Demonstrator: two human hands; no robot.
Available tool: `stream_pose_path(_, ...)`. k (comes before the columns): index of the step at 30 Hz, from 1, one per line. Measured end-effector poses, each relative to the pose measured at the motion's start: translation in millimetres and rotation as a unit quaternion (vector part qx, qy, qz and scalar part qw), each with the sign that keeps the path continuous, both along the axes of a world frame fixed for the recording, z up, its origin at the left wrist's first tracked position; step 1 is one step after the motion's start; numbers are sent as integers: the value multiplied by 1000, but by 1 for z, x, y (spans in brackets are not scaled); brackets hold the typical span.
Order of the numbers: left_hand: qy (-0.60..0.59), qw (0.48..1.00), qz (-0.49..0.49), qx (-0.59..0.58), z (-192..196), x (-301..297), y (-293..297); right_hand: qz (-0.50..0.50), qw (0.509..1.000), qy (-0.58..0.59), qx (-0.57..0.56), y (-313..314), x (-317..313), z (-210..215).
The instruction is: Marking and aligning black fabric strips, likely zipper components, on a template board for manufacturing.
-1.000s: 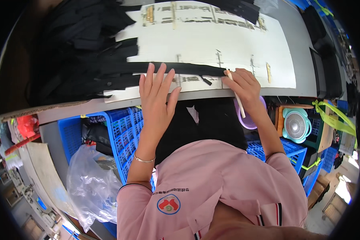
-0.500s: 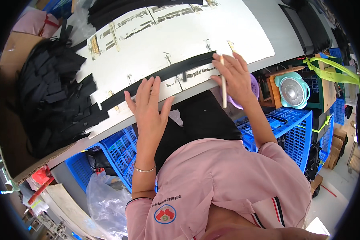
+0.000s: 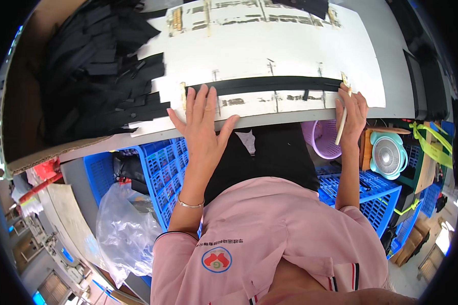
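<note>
Two hands (image 3: 202,122) (image 3: 352,114) press one black strip (image 3: 269,84).

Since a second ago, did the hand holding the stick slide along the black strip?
Cannot tell for sure: the camera swung. The right hand sits at the black strip's right end, by the white board's edge, as before.

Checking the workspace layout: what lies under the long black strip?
The black strip lies on a white board. The left hand covers the board near its left end.

Bare white board (image 3: 269,51) lies open beyond the black strip (image 3: 264,84); black strip pile (image 3: 94,76) crowds the left.
</note>
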State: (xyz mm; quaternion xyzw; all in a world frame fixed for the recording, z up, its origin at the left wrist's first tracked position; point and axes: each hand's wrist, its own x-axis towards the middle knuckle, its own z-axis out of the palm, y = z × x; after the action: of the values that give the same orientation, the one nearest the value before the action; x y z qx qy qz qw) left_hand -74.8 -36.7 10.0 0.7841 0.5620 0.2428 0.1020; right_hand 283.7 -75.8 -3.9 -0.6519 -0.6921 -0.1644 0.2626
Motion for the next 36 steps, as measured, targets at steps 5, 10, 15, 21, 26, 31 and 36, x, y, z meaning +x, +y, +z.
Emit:
stream_pose_path(5,4,1000,17,15,-6,1,-4,-20,999,-36,13,12,-27,27)
stream_pose_path(10,-9,999,26,19,-7,2,-5,59,893,436,-93,29,-104,46)
stream_pose_path(15,-7,999,30,21,-7,2,-5,188,799,541,-184,68,-167,53)
stream_pose_path(21,-14,999,36,26,-10,2,-4,186,789,549,-204,95,-208,28)
stream_pose_path(26,-35,999,34,20,-11,2,-5,194,813,505,-217,94,-205,18)
stream_pose_path(31,-21,999,30,26,-11,1,-5,199,826,487,-200,95,-208,18)
stream_pose_path(36,-16,999,29,33,-12,1,-5,181,832,489,-191,93,-205,18)
